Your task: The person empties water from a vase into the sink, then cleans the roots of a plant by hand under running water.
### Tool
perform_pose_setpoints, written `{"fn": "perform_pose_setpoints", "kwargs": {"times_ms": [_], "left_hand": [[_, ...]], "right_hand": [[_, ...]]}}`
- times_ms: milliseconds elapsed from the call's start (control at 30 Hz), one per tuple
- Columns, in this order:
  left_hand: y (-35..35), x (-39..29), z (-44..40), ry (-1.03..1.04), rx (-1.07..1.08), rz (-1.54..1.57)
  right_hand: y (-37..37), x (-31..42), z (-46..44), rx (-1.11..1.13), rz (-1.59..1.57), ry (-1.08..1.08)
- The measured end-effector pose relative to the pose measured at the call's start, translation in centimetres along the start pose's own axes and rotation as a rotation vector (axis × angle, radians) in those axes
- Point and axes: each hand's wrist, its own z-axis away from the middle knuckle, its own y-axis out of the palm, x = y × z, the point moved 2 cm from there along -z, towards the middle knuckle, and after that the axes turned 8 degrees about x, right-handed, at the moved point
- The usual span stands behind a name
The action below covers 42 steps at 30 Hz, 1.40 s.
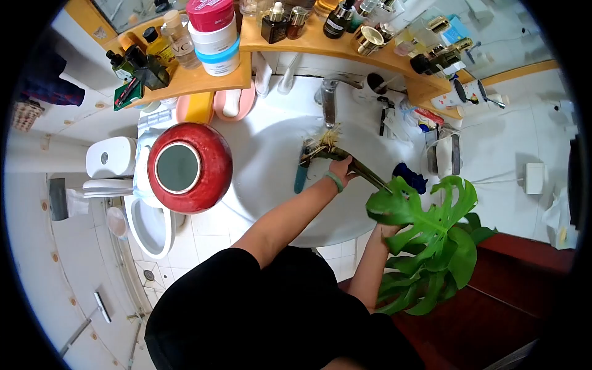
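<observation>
My left hand (341, 169), with a green bracelet at the wrist, is closed round the long stems of a monstera (435, 216) over the sink (265, 191). The stems' cut or root end, with pale straw-like roots (324, 142), lies below the faucet (328, 105). My right hand (388, 230) is among the large green leaves on the right; they cover its fingers, so its grip cannot be made out. Beside the roots, a teal-handled tool (300, 177) rests in the basin, its other end partly hidden.
A red ceramic pot (216, 179) stands bottom-up left of the sink. Wooden shelves (296, 46) crowded with bottles and jars run above the basin. A dark blue cloth (410, 177) lies on the right rim. The toilet (151, 231) is at left, a dark red wooden surface (493, 302) at lower right.
</observation>
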Motion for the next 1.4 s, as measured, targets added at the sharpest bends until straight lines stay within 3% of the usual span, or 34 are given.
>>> {"fn": "perform_pose_setpoints", "kwargs": {"times_ms": [200,267,333,400,433,600,967,1067,1133,1200,1233,1333,1367,1400], "left_hand": [[0.8,-0.4,0.1,0.023,0.141,-0.083],[1.5,-0.6,0.8,0.042,0.166,-0.109],[1.5,-0.6,0.7,0.058,0.187,-0.137],[1.5,-0.5,-0.4,0.052,0.277,-0.093],[1.6,-0.4,-0.7,0.045,0.279,-0.098],[2.5,-1.1,-1.0,-0.009,0.180,-0.182],[3.7,-2.4,-0.9,-0.022,0.212,-0.283],[3.6,-3.5,0.2,-0.013,0.194,-0.314],[3.4,-4.1,0.5,0.002,0.183,-0.335],[2.9,-4.5,0.4,-0.004,0.155,-0.295],[2.7,-4.6,0.4,-0.003,0.153,-0.295],[2.6,-4.7,0.3,0.007,0.162,-0.282],[2.6,-4.6,0.2,0.006,0.150,-0.280],[2.6,-4.5,0.1,0.004,0.139,-0.277]], "right_hand": [[3.1,2.0,1.6,0.127,-0.097,-0.149],[1.3,1.7,1.2,0.036,0.014,-0.094],[1.8,2.0,1.6,0.239,0.179,-0.191],[3.4,2.2,2.1,0.171,0.149,-0.211],[4.0,2.5,2.6,0.096,0.121,-0.233],[1.9,2.7,2.8,0.170,0.061,-0.176],[3.5,2.8,3.1,0.638,0.110,-0.239],[4.6,2.4,3.2,0.415,0.195,-0.229],[5.0,2.0,3.3,0.395,0.260,-0.209],[3.9,1.1,3.2,0.502,-0.053,-0.126],[3.5,0.9,3.2,0.503,-0.055,-0.122],[3.5,0.8,3.4,0.547,0.027,-0.117],[3.7,1.2,3.5,0.479,0.672,-0.277],[3.5,1.3,3.4,0.436,0.996,-0.350]]}}
